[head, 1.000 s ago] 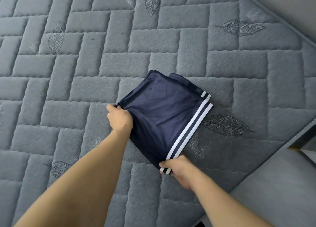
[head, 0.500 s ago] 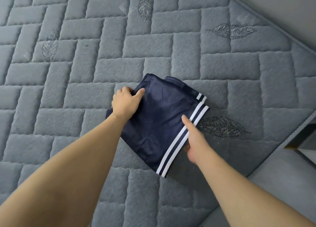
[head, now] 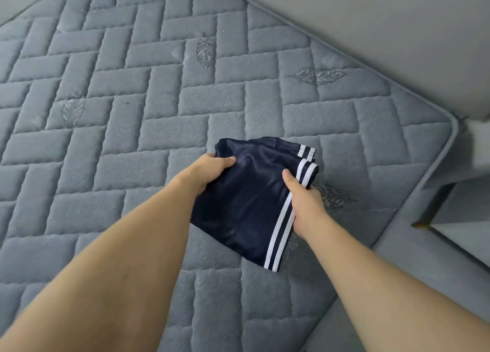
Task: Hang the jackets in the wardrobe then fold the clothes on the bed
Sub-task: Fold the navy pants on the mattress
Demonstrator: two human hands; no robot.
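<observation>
**Both hands clamped on folded navy shorts**

Left hand point(head: 209, 170) gripping the far-left edge of the folded navy shorts point(head: 246, 205), thumb laid flat across the top of the dark fabric, fingers tucked out of sight around the edge. Right hand point(head: 305, 203) gripping the striped right edge, thumb pressed onto the navy cloth just beside the two white stripes point(head: 282, 224), remaining fingers curled beneath the fold. Hands set apart, one on each side of the garment, forearms reaching in from the bottom of the head view.

Shorts folded into a compact, roughly rectangular packet, near corner pointing toward the camera. Whether lifted off or resting on the grey quilted mattress point(head: 119, 139): cannot tell. Embroidered leaf motif point(head: 332, 196) partly showing just right of the right hand. Packet near the mattress's right edge, close to its rounded corner point(head: 450, 123).
</observation>
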